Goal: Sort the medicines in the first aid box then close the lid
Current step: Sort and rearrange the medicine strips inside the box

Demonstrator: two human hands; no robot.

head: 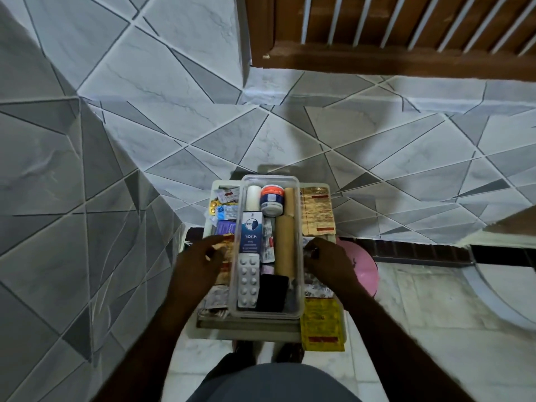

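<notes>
The white first aid box (pixel 203 332) stands open below me, with a clear inner tray (pixel 268 313) lying along its middle. The tray holds a blue medicine carton (pixel 251 233), a white jar with an orange band (pixel 272 200), a white roll (pixel 253 194), brown rolls (pixel 285 242), a silver blister strip (pixel 248 281) and a black pouch (pixel 274 291). Loose blister strips (pixel 317 210) fill the box on both sides, and a yellow sachet (pixel 320 323) hangs over its near right corner. My left hand (pixel 197 264) pinches an orange strip (pixel 224 245) left of the tray. My right hand (pixel 327 261) rests curled against the tray's right wall.
Grey patterned tiles cover the wall and ledge behind and to the left. A brown wooden door (pixel 391 39) is at the top right. A pink round object (pixel 365 268) lies on the floor right of the box. My lap (pixel 269 381) is at the bottom.
</notes>
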